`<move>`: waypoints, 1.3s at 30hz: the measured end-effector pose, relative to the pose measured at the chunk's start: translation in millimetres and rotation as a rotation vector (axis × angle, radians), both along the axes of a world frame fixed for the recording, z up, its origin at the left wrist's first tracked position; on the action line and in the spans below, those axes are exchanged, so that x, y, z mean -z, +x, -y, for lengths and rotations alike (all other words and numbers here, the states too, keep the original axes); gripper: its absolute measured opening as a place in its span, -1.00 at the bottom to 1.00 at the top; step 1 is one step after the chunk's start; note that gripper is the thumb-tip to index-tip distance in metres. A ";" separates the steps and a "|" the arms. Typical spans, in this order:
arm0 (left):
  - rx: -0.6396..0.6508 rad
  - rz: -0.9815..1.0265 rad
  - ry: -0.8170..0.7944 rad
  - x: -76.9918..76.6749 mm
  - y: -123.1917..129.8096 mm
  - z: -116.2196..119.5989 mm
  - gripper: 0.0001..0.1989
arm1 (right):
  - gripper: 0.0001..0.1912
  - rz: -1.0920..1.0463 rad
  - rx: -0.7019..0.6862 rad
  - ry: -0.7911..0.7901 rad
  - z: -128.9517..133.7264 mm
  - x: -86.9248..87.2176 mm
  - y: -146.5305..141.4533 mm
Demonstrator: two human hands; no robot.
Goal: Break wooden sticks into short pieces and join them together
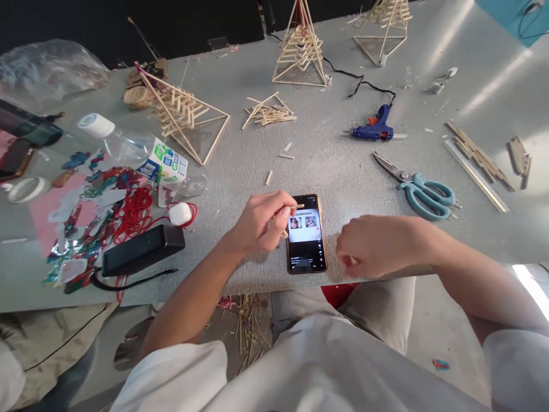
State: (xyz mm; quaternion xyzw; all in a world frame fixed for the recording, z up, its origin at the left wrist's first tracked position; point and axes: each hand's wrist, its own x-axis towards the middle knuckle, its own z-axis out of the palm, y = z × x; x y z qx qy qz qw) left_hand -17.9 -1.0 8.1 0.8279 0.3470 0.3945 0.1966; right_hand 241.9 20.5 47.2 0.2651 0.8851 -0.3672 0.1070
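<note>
My left hand (266,222) is closed in a pinch on small wooden stick pieces (299,206), just over the left edge of a phone. The phone (305,243) lies face up near the table's front edge with its screen lit. To the right of it, my right hand (375,245) is slightly blurred, with its fingers curled under and the fingertips turned away; whether it holds anything is hidden. Teal-handled scissors (424,193) lie beyond my right hand. A short stick (269,177) rests on the table beyond my left hand.
A blue glue gun (377,126) and a stick pile (274,113) lie farther back. Stick pyramids (300,57) stand behind, another (189,117) at left. Left are a bottle (132,150), red cord (132,212) and a black device (143,250). Wooden strips (478,154) lie right.
</note>
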 end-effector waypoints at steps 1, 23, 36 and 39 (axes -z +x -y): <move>0.002 -0.020 0.010 0.3 0.5 0.0 -0.80 | -0.70 -0.024 0.014 0.035 -5.3 -2.1 -0.1; 0.051 0.101 -0.604 -14.1 11.2 8.4 -0.72 | -0.71 -0.745 0.166 0.199 -18.5 37.3 -20.7; -0.042 0.198 -0.700 -14.1 14.1 4.6 -0.56 | -0.77 -0.395 0.244 0.660 -12.1 50.5 -24.6; -0.054 0.167 -0.649 -15.8 16.2 5.7 -0.58 | -0.78 -0.365 0.269 0.703 -9.0 50.3 -27.5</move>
